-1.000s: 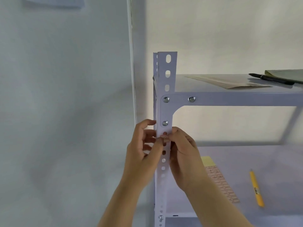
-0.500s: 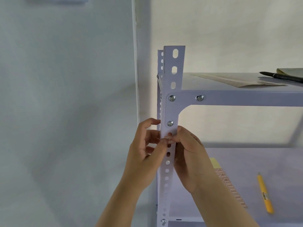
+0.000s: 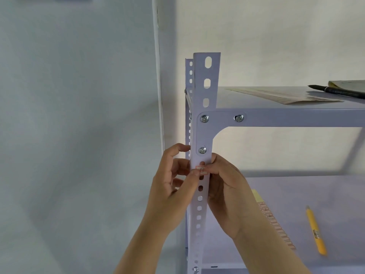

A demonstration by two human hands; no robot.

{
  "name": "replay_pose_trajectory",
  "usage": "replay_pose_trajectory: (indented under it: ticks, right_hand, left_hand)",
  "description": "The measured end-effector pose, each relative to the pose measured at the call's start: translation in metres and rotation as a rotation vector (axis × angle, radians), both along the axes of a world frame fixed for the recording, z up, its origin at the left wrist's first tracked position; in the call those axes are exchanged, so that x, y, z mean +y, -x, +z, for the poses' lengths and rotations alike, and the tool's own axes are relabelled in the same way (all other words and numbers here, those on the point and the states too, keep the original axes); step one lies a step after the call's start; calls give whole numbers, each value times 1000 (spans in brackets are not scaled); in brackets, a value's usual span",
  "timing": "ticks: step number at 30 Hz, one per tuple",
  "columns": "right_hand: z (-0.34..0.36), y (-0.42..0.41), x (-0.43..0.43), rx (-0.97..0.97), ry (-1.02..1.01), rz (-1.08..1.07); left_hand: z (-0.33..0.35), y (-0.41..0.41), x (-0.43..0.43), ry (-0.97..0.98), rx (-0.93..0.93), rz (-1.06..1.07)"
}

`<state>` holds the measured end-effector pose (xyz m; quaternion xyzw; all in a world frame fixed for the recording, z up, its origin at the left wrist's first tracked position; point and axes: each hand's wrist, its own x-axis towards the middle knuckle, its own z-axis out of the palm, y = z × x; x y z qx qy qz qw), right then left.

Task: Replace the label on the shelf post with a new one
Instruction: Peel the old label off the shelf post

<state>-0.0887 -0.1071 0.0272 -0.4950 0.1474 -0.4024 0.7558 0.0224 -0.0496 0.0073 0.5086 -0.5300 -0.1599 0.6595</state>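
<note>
Shelf post point(image 3: 203, 91): label point(image 3: 201, 170) (both hands point(image 3: 173, 186))

The label point(image 3: 201, 170) on the shelf post point(image 3: 203, 119) has a red border; its mark is unreadable.

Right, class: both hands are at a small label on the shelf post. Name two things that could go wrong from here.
1. The label lies over a hole in the post, so it may dent there or stick poorly.
2. The left hand and right hand pinch it from opposite edges, so it could tear or sit crooked.
</note>
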Motion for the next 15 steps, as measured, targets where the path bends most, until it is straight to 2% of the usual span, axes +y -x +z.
replay_pose_trajectory:
  ticks: [15]
  right_hand:
    - [4,0,-1,-5,-19,21]
  left_hand:
    - [-1,1,0,4,11,5]
